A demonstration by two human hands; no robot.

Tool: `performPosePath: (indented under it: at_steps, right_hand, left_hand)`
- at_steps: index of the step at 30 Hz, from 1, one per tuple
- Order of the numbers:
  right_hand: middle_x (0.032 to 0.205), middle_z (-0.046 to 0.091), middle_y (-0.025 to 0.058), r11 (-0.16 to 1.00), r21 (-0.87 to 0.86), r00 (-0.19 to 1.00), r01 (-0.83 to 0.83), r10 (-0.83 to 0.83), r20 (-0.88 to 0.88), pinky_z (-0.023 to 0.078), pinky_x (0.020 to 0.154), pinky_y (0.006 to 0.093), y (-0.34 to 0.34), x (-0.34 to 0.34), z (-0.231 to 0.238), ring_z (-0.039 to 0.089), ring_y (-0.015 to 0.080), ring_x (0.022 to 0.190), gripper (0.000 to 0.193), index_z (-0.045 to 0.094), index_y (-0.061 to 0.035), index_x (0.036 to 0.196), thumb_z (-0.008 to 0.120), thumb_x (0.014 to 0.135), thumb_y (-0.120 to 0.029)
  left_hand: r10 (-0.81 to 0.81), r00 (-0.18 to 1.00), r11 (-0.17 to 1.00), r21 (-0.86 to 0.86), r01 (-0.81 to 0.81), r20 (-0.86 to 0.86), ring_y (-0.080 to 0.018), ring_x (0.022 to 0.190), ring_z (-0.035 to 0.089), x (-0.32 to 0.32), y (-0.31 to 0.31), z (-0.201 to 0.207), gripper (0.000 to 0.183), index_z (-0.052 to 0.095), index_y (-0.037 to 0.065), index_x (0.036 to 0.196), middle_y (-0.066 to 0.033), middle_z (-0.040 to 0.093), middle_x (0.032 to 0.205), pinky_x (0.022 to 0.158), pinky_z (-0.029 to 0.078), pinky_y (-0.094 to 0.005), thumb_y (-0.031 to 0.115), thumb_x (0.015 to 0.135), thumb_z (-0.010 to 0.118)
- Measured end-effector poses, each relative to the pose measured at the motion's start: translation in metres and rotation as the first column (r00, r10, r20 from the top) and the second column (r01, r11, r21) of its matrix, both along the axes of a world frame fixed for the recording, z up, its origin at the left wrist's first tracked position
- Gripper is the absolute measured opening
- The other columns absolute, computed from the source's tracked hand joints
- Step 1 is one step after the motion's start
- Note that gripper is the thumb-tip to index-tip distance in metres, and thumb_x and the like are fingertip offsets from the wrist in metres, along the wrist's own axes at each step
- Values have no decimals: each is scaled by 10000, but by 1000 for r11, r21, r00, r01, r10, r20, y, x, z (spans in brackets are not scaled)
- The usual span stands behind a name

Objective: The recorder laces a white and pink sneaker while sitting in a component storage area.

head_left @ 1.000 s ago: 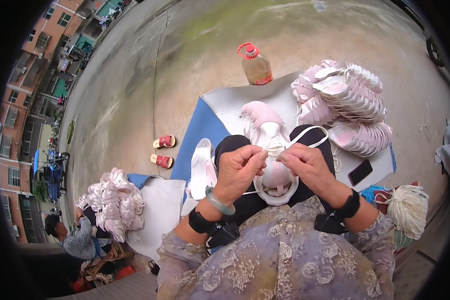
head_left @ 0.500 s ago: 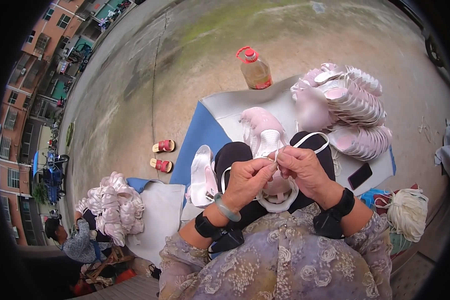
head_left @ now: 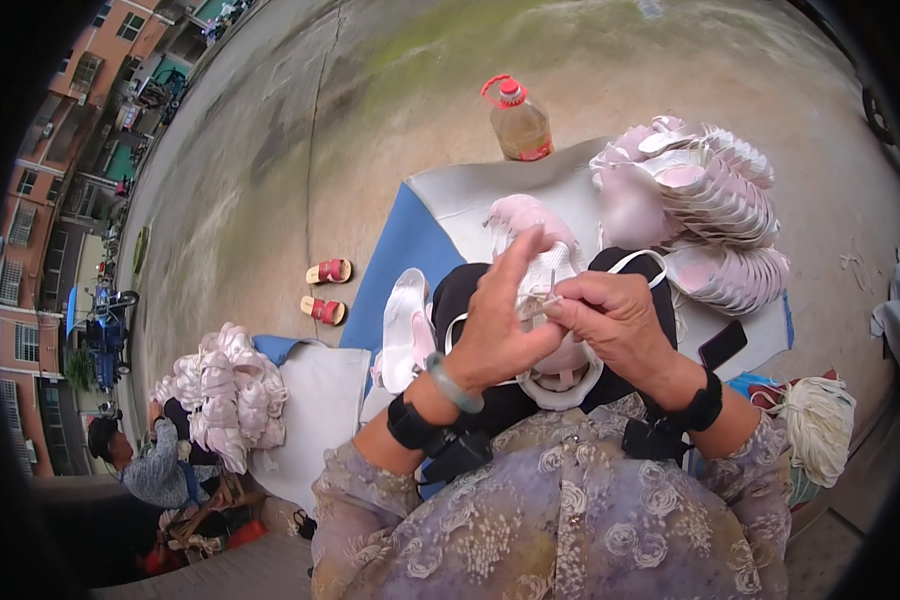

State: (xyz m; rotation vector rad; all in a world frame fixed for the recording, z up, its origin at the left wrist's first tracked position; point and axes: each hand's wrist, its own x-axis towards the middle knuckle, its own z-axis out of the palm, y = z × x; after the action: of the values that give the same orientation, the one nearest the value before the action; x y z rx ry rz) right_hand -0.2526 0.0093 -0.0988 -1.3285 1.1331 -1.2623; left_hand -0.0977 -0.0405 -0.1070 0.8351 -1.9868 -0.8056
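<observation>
Over my lap, my left hand (head_left: 495, 330) has its fingers stretched out and apart, with the palm turned toward the lace ends. My right hand (head_left: 615, 315) is closed in a pinch on the thin white shoelace (head_left: 642, 257), which loops over my right knee. Below and beyond both hands, a pink and white shoe upper (head_left: 532, 222) lies between my knees, partly covered by the fingers. Another white and pink shoe upper (head_left: 406, 325) rests beside my left knee.
Stacked pink-white shoe uppers (head_left: 715, 205) lie on the grey-and-blue sheet (head_left: 378, 280), near a dark phone (head_left: 722, 345). Beyond stands a red-capped bottle (head_left: 520, 125). White laces (head_left: 818, 425) are bundled at right. Red slippers (head_left: 325, 290) and a seated person (head_left: 155, 460) are left.
My left hand has let go of its pinch and spread its fingers, moving slightly away from the right. My right hand keeps its pinch on the lace. The view has shifted slightly.
</observation>
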Motion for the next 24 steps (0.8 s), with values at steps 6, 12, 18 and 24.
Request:
performPosePath:
  at_steps: [6,12,18,24]
  right_hand:
    - [672,557,-21,905,-255,872,340,-405,-274,352,497,181,-16,-47,39,456,33,555,145,630,-14,895,568,907,-145]
    - [634,452,-73,601,-192,606,776,-794,-40,269,466,175,-39,-191,-16,361,8,541,204,635,-54,876,527,938,-215]
    - [735,589,198,684,-507,-160,525,-505,-848,427,630,432,18,-347,-167,570,358,666,324,582,-2,775,536,864,-310]
    - [859,633,200,961,-109,495,254,-225,-839,470,720,440,-43,-108,-96,614,371,832,457,556,-27,1065,637,793,-385]
  left_hand:
    - [-360,854,485,706,516,-376,-14,665,491,0,2,11,320,471,13,1188,27,519,834,580,413,-159,157,914,553]
    - [-597,789,576,608,546,-144,-34,524,450,18,16,17,220,591,36,968,33,470,617,490,378,-194,224,960,477]
    - [-768,637,504,549,667,-68,-144,544,440,7,25,-24,178,545,12,847,-74,456,614,530,379,-287,163,928,497]
    - [-849,520,366,603,709,-96,-172,552,450,-4,26,-32,215,518,2,800,-96,466,622,552,386,-309,176,921,481]
